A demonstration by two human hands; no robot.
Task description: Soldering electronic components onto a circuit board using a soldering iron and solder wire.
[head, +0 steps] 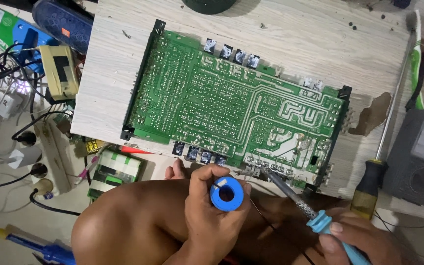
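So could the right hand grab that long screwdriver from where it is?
Probably yes: the screwdriver lies uncovered just beside the right hand, but that hand grips the soldering iron, so it would need setting down.

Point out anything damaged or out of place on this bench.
The wooden board under the green circuit board has a patch of surface peeled off at its right edge, bare brown showing. A loose screw lies near its upper left corner. Tangled cables clutter the left side.
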